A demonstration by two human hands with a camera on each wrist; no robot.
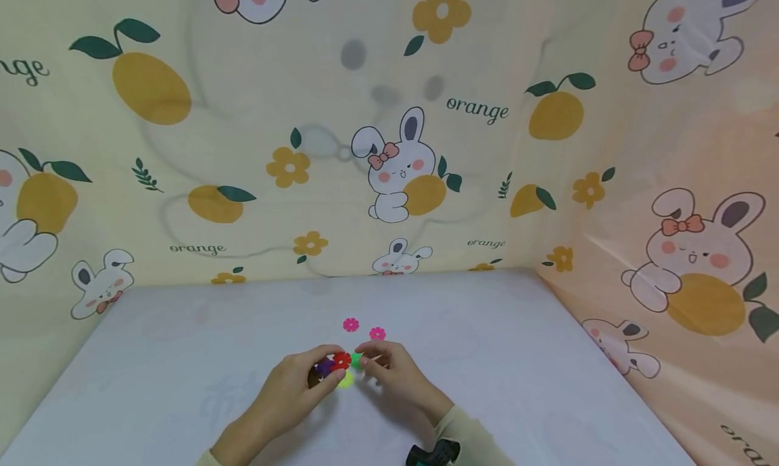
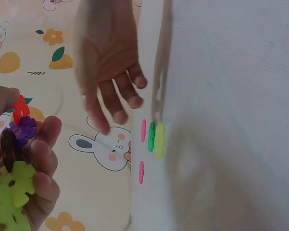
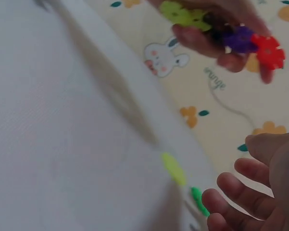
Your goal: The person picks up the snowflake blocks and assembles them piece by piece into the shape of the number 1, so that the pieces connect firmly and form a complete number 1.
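Linking of flower-shaped plastic pieces, as an onlooker sees it. The left hand [image 1: 293,383] curls round a chain [image 3: 239,39] of interlocked pieces: yellow-green pieces [image 2: 14,182], a dark brown piece [image 2: 8,148], a purple piece [image 2: 25,130] and, at the free end, a red piece [image 2: 21,110]. The right hand [image 1: 397,373] is loosely spread and grips nothing. The step in hand appears to be choosing another link; the next move likely calls for pinching the green piece [image 1: 356,361] and aligning its slot with the red one's.

Loose on the tabletop [image 1: 517,364], well in from its far edge, lie the green piece, a yellow piece [image 1: 346,381] just beside it, and, farther back, two pink pieces [image 1: 351,324]. The held chain, low over the yellow piece, may crowd a reach there. A patterned cloth [image 1: 243,128] rises beyond the far edge; a black device [image 1: 433,454] sits by the right sleeve [image 1: 475,442].
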